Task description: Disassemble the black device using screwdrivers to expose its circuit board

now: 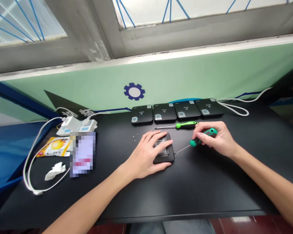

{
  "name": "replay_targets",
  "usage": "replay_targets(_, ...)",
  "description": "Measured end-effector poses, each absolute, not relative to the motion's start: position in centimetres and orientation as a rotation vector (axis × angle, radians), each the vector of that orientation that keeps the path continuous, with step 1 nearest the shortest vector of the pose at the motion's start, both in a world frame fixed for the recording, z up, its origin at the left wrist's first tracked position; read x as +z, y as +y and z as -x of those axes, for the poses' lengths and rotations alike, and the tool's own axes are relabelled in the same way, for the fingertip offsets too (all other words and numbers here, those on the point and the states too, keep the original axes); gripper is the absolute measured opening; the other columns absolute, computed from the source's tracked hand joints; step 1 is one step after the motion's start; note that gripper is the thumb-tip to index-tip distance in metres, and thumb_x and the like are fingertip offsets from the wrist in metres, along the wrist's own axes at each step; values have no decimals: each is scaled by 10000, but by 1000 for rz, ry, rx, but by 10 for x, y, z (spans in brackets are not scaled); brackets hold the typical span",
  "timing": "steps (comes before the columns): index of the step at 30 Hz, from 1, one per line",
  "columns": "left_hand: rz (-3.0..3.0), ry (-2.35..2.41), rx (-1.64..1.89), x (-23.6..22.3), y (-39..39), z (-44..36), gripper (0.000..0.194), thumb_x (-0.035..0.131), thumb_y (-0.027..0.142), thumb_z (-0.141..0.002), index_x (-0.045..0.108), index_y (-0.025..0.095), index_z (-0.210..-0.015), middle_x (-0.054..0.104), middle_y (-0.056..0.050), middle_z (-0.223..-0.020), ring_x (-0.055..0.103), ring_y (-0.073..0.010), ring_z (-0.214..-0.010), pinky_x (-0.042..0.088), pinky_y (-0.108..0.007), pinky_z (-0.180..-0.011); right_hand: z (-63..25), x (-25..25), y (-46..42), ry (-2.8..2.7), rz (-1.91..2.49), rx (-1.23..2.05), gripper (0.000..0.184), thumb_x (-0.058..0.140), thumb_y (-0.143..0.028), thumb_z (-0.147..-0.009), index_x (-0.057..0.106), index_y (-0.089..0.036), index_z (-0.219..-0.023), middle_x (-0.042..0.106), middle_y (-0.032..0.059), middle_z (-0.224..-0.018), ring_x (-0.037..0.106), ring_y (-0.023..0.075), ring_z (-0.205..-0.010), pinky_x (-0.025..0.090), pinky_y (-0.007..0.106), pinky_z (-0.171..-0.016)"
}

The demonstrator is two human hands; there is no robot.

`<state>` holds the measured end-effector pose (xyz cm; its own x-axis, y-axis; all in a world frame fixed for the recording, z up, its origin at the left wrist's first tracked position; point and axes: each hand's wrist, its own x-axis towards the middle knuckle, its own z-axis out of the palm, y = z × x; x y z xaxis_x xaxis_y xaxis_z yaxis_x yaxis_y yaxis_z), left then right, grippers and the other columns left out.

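Observation:
A small black box-shaped electronic device lies on the dark table with a label on its upper face. My left hand holds it down, fingers across the top and thumb along the near edge, covering much of its left side. In my right hand is a green-and-black screwdriver, gripped by the handle. Its thin shaft slants left and the tip meets the device's right edge. Behind lies a second screwdriver, bright green and black. A few tiny screws are scattered left of the device.
Several black devices with stickers stand in a row along the wall. A white cable loops at the right. On the left are a power strip, a yellow-and-white packet, a blurred purple pack and crumpled tissue.

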<state>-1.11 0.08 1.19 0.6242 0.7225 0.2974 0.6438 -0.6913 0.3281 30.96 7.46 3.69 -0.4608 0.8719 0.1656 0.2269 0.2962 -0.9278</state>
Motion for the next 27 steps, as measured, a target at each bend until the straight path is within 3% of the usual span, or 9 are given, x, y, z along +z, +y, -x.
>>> replay_targets(4, -2628, 1149, 631, 12, 0, 11, 784, 847, 477, -1035, 500, 207, -1684, 535, -205, -1727, 492, -412, -1601, 382, -647, -1358, -321, 48, 82, -2060, 1019, 1208, 149, 783, -340, -945, 859, -234, -875, 791, 30, -831, 676, 152, -680, 513, 277, -657)
replay_targets(11, -2573, 1130, 680, 15, 0, 11, 960, 912, 442, -978, 367, 202, -1730, 558, -208, -1699, 511, -392, -1603, 370, -615, -1382, -326, 52, 90, -2329, 1085, 1353, 316, 735, -537, -1026, 875, -256, -988, 762, 7, -814, 634, 165, -726, 458, 304, -701)
replay_targets(19, -2565, 1149, 681, 14, -2, 12, 936, 909, 455, -977, 396, 192, -1715, 538, -223, -1694, 511, -402, -1586, 398, -611, -1360, -319, 45, 90, -2496, 1092, 1420, 400, 709, -660, -1037, 866, -293, -1024, 830, -12, -1030, 705, 217, -939, 454, 326, -833)
replay_targets(27, -2587, 1172, 583, 20, -3, 14, 780, 821, 386, -934, 538, 196, -1636, 495, -223, -1718, 484, -427, -1562, 439, -630, -1277, -318, 48, 86, -2510, 1135, 1360, 396, 725, -680, -1016, 874, -313, -1024, 783, -15, -958, 646, 199, -886, 417, 329, -815)
